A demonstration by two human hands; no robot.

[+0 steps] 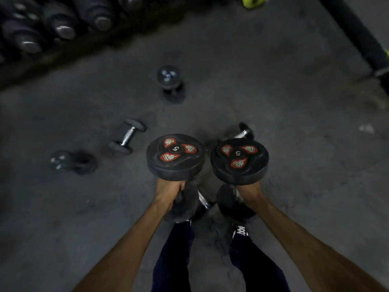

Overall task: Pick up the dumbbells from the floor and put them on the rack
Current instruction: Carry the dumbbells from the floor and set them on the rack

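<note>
Count: my left hand [168,193], my right hand [250,193]; two held dumbbells [175,157] [239,161]; four floor dumbbells [170,84] [127,135] [72,162] [245,131]; rack [73,53] stock blurred, uncounted.

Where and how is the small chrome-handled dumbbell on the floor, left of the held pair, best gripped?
Take the small dumbbell by its chrome bar, from above, wrapping across it. It lies on its side on the floor. The bar is bare between two wider heads, which likely keep it raised enough to reach under.
</note>
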